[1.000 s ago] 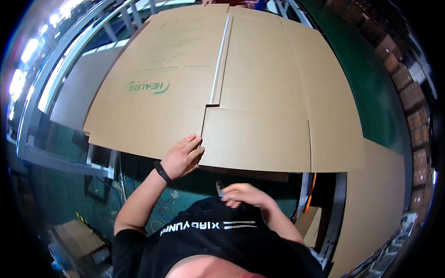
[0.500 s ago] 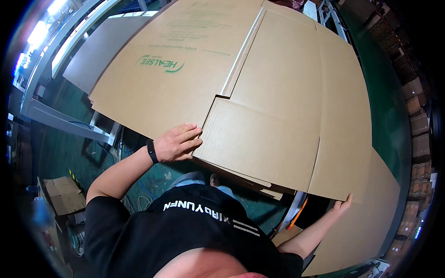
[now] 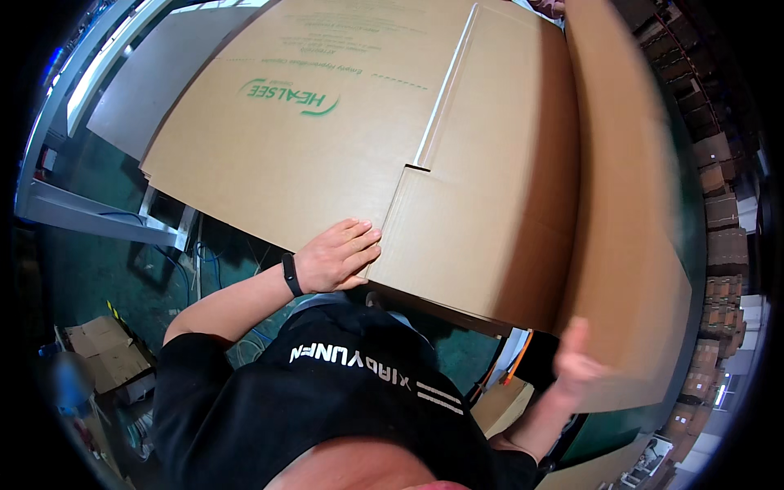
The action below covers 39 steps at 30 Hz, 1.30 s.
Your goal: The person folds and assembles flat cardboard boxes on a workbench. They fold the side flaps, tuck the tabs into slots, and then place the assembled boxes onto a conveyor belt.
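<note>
The floor (image 3: 98, 269) is dark green and shows at the left and lower middle of the frame. A grey metal frame (image 3: 90, 216) crosses the left side, with thin cables under it. In the lower left lie some small flattened cartons (image 3: 106, 355). Along the right edge, stacks of brown boxes (image 3: 723, 220) stand in rows. Bright light comes from the upper left.

A warehouse: stacked cartons (image 3: 723, 212) line the wall.

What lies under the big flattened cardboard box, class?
Below the flattened cardboard box near edge, a grey metal frame, cables and green floor show. The left hand presses on top; whatever supports the box is covered.
</note>
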Each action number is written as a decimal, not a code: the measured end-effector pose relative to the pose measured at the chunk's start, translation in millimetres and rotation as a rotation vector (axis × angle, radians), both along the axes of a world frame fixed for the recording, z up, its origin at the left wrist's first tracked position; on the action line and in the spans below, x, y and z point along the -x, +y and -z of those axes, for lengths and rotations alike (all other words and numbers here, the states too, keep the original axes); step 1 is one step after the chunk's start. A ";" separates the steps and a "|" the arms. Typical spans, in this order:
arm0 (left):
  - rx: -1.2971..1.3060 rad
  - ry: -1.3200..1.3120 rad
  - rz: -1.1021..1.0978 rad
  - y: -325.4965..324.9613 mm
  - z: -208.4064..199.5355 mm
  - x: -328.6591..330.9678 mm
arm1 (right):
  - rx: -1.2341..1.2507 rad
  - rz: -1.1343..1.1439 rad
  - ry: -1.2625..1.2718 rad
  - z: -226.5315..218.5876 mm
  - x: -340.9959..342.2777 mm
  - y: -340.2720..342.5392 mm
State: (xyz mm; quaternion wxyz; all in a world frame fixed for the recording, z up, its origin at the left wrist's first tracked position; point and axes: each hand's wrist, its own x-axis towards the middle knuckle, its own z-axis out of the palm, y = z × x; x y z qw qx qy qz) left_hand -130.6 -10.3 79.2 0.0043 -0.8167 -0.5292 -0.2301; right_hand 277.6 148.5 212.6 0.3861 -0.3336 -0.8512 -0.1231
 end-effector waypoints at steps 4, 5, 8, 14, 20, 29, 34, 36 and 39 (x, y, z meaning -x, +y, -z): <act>-0.026 -0.033 0.007 0.4 2.4 -0.6 | 0.298 -0.433 -0.268 44.3 114.7 -27.1; -0.020 -0.034 0.009 1.0 0.5 -1.1 | 0.292 -0.434 -0.343 65.0 121.9 -28.4; -0.027 -0.034 -0.002 -2.5 4.7 -2.1 | 0.275 -0.446 -0.541 94.4 134.4 -26.8; -0.052 -0.108 -0.038 -4.4 5.7 0.0 | 0.494 -0.689 -0.772 58.3 181.3 -24.6; -0.119 -0.248 -0.117 4.0 -9.7 -6.2 | 0.714 -1.113 -0.372 87.4 243.1 -13.5; -0.169 -0.237 -0.154 4.3 5.0 -6.6 | 0.771 -1.072 -0.224 112.1 239.2 -21.8; -0.130 -0.231 -0.188 6.4 2.1 -6.9 | 0.722 -1.084 -0.222 112.8 239.7 -15.0; -0.109 -0.203 -0.203 5.9 -2.4 -8.4 | 0.755 -1.101 -0.195 111.5 239.4 -15.6; -0.074 -0.277 -0.203 8.2 -7.6 -10.6 | 0.732 -1.078 -0.231 109.9 240.2 -14.9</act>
